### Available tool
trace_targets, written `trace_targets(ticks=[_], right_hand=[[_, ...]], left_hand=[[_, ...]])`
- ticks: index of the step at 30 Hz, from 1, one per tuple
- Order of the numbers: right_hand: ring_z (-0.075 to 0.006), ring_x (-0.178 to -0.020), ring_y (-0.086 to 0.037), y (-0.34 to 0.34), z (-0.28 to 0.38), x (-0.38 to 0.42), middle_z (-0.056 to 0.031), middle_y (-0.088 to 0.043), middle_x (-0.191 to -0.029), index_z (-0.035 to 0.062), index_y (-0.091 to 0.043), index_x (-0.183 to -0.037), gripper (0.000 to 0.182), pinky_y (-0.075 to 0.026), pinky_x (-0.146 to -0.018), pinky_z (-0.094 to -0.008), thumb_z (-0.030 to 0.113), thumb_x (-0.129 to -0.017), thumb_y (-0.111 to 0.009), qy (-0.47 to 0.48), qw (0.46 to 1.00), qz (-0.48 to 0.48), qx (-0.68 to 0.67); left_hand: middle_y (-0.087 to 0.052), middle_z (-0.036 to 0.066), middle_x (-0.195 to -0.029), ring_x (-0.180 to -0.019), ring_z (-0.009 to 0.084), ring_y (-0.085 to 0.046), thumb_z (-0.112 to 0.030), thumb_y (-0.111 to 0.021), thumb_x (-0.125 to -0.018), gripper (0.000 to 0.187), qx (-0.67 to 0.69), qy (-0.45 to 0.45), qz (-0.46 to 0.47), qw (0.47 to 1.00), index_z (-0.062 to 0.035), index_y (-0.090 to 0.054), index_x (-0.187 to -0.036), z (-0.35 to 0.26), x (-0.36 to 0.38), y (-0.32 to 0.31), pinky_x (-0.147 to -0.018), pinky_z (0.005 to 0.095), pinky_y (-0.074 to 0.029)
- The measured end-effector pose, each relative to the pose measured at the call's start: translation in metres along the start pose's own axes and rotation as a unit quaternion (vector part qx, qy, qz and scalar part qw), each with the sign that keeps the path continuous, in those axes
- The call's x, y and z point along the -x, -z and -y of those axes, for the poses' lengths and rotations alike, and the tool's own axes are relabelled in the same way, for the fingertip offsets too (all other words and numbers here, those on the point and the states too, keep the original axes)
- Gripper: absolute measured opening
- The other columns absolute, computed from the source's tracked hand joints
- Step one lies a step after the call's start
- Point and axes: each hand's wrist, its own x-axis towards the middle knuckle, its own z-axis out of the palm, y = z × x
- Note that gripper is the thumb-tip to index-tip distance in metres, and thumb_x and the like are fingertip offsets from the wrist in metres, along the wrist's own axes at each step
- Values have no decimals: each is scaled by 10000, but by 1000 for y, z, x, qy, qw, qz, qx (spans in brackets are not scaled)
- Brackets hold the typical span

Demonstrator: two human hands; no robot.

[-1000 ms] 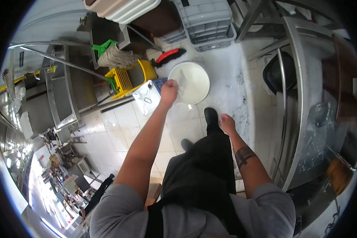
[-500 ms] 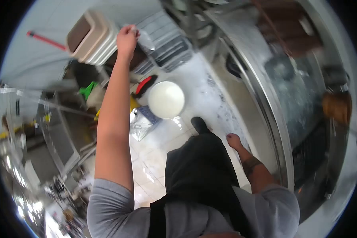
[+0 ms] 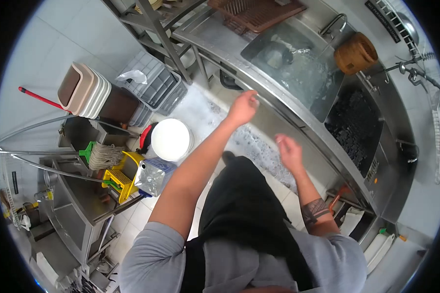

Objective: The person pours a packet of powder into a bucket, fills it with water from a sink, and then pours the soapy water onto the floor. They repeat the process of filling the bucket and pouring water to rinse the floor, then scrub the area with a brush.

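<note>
My left hand (image 3: 243,108) is stretched forward by the front edge of the steel sink counter (image 3: 298,117), its fingers curled in with nothing showing in them. My right hand (image 3: 289,150) hangs lower, close to the counter front, fingers loosely bent and apart, holding nothing. Water fills the near sink basin (image 3: 283,61), where something roundish lies under the surface. A crumpled piece of clear plastic (image 3: 133,76) rests on the stacked grey crates (image 3: 154,85). On the floor left of my left forearm stands a white bucket (image 3: 171,140).
Foamy water (image 3: 205,105) covers the floor tiles ahead. Beside the bucket are a silver bag (image 3: 154,179), a yellow mop wringer (image 3: 124,178) and a mop head (image 3: 106,155). Stacked bins (image 3: 85,93) stand by the wall. A brown rack (image 3: 252,12) and wooden pot (image 3: 355,53) sit around the sink.
My left hand has let go of the clear plastic, now on the crates, and has swung right toward the sink. My right hand has risen a little. The view has turned toward the sink.
</note>
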Motion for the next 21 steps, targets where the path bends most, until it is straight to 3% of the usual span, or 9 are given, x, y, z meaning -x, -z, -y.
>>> trace_targets(ticks=[4, 7, 9, 13, 15, 17, 19, 20, 21], right_hand=[[-308, -873, -682, 58, -55, -119, -181, -697, -920, 36, -686, -1027, 226, -516, -783, -370, 205, -953, -555, -99, 980, -172, 9], [-356, -883, -671, 62, -155, -198, -199, -697, -928, 23, -680, -1040, 278, -512, -793, -393, 245, -929, -556, -163, 978, -105, 77], [-337, -896, -669, 36, -245, -227, -208, -690, -947, 2, -658, -1042, 371, -504, -800, -356, 331, -884, -588, -251, 948, 101, 170], [-332, -912, -670, -12, -326, -256, -198, -697, -932, 14, -673, -1029, 392, -521, -784, -393, 358, -855, -601, -250, 915, 134, 286], [-315, -942, -667, -31, -304, -278, -166, -697, -935, 37, -691, -1013, 328, -541, -783, -429, 321, -886, -586, -515, 842, 2, -161], [-297, -881, -672, -61, -335, -297, -142, -687, -891, 76, -700, -1006, 266, -552, -748, -440, 289, -920, -566, -535, 625, 27, -569], [-268, -780, -677, -96, -356, -341, -112, -689, -829, 113, -714, -980, 229, -553, -706, -402, 278, -929, -564, -371, 724, 35, -581], [-264, -755, -677, -98, -355, -390, -95, -698, -826, 88, -717, -983, 255, -538, -690, -392, 289, -918, -574, -160, 945, 67, -276], [-261, -730, -678, -100, -357, -439, -78, -707, -823, 63, -720, -986, 284, -523, -673, -382, 300, -907, -585, 0, 990, -44, 132]], left_hand=[[-642, 121, -1030, -903, 268, -650, -125, -601, -881, 364, -75, -121, -34, 989, -47, -579, -1236, -69, -21, -36, -830, 363, -514], [-649, 129, -1012, -925, 287, -644, -130, -608, -870, 364, -77, -106, -31, 991, -46, -587, -1224, -72, -66, -71, -857, 382, -508], [-667, 141, -1010, -924, 304, -655, -167, -609, -872, 360, -88, -88, -37, 992, -27, -596, -1203, -61, -97, -101, -843, 395, -518], [-671, 170, -977, -812, 367, -654, -224, -587, -875, 323, -216, -39, -87, 972, -40, -610, -1139, -58, -117, -147, -790, 445, -518], [-685, 155, -956, -820, 355, -663, -232, -581, -881, 319, -241, -26, -84, 967, -49, -622, -1139, -55, -123, -153, -777, 445, -526], [-698, 145, -903, -824, 345, -671, -230, -580, -881, 300, -282, -10, -85, 956, -64, -643, -1123, -52, -127, -156, -751, 451, -533], [-696, 147, -911, -822, 345, -667, -215, -581, -875, 289, -290, 19, -66, 955, -66, -647, -1114, -60, -133, -155, -746, 449, -532], [-694, 150, -920, -820, 345, -664, -201, -583, -869, 279, -292, 38, -45, 955, -68, -651, -1105, -62, -136, -151, -740, 448, -531], [-680, 147, -890, -800, 346, -654, -188, -590, -853, 239, -292, 20, -68, 954, -69, -648, -1053, -50, -140, -150, -725, 450, -526]])
